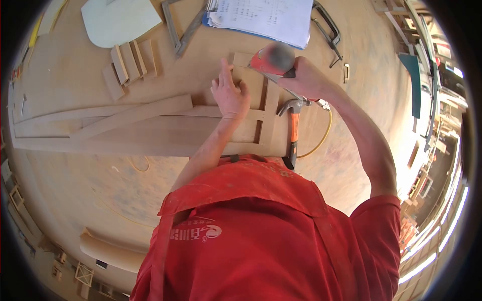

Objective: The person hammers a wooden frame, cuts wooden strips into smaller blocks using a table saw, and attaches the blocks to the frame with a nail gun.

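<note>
My right hand [309, 80] is wrapped round the handle of a red air nail gun [261, 62] with a dark round end. The gun is over the upper right corner of a wooden frame [271, 108], where a short wood strip [242, 59] lies; whether its nose touches is hidden. Beside that corner, my left hand [232, 96] has its index finger stretched out and the other fingers partly bent, with nothing visible in it. A claw hammer [294, 128] with an orange and black handle lies just right of the frame. The yellow air hose [326, 135] curves past the hammer.
A clipboard with papers [266, 17] lies at the back, with a clamp [329, 32] to its right. Several wood blocks [130, 62] and a pale curved panel [118, 22] sit at back left. A long board [135, 118] lies slanted across the frame.
</note>
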The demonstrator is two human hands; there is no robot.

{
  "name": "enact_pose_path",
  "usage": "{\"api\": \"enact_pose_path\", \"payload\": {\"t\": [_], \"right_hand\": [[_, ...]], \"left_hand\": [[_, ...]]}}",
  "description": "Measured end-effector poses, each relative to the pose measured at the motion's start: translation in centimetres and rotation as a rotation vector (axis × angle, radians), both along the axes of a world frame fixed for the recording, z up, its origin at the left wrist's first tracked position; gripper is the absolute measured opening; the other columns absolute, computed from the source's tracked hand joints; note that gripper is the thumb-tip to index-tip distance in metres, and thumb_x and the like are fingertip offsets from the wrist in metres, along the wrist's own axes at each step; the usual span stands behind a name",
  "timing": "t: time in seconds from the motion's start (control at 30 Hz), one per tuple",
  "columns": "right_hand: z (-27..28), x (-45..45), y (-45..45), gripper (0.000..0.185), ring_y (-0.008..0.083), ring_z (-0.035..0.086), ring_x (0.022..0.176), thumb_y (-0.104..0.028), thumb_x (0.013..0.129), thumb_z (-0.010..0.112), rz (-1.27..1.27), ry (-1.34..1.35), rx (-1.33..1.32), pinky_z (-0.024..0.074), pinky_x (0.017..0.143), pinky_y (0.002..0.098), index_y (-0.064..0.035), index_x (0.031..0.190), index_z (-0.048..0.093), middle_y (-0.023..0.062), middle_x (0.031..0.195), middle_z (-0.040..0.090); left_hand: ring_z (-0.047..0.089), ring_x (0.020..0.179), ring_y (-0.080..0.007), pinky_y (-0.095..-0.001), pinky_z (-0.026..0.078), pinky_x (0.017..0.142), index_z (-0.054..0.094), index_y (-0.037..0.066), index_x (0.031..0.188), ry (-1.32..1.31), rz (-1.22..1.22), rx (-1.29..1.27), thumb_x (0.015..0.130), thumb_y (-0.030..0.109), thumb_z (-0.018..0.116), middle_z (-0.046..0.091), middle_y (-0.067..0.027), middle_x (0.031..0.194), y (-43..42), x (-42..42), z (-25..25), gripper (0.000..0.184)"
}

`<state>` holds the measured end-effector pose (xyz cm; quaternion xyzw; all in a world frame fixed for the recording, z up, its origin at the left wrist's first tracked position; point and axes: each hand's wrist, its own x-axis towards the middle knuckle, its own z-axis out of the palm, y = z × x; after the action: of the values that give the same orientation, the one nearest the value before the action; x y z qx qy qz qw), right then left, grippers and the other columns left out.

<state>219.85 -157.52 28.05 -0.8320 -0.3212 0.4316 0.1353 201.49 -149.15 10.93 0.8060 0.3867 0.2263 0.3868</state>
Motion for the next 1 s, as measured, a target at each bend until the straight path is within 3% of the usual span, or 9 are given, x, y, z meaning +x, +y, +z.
{"api": "enact_pose_path", "payload": {"t": [0.37,0.43,0.63,1.0], "right_hand": [[-1.9,0.0,2.5,0.034,0.0135,0.059,0.068,-0.02,0.082,0.073,0.05,0.028,0.004,0.0499,0.064,0.0362,0.0101,0.097,0.071,0.0081,0.074,0.066],[-2.2,0.1,2.5,0.031,0.018,0.06,0.067,-0.016,0.081,0.069,0.095,-0.001,-0.022,0.051,0.066,0.0386,0.0084,0.1,0.072,0.0135,0.071,0.066],[-4.1,0.5,1.1,0.028,0.0158,0.058,0.065,-0.018,0.082,0.07,0.054,0.026,0.07,0.0495,0.063,0.0392,0.0089,0.09,0.069,0.013,0.067,0.063],[-5.0,0.8,1.4,0.026,0.0178,0.058,0.063,-0.018,0.083,0.07,0.127,0.0,0.027,0.0502,0.064,0.0395,0.0078,0.089,0.069,0.0141,0.065,0.063]], "left_hand": [[0.054,0.104,-0.0318,-0.0467,0.04,0.093,0.028,0.006,0.163,0.05,-0.006,-0.039,0.081,0.004,0.066,0.064,-0.0034,0.139,-0.3,-0.1,1.1,0.091],[0.054,0.104,-0.0314,-0.0465,0.04,0.093,0.029,0.006,0.163,0.049,-0.005,-0.045,0.081,0.003,0.066,0.064,-0.0032,0.139,-0.3,-0.1,1.2,0.091],[0.054,0.101,-0.0318,-0.0465,0.04,0.096,0.032,0.005,0.161,0.022,0.016,-0.049,0.08,0.003,0.068,0.066,-0.0035,0.135,-0.5,-0.1,0.9,0.089],[0.053,0.103,-0.0316,-0.0453,0.04,0.093,0.032,0.007,0.162,0.012,0.009,-0.053,0.08,0.002,0.065,0.068,-0.0054,0.127,-0.4,-0.1,1.1,0.089]]}}
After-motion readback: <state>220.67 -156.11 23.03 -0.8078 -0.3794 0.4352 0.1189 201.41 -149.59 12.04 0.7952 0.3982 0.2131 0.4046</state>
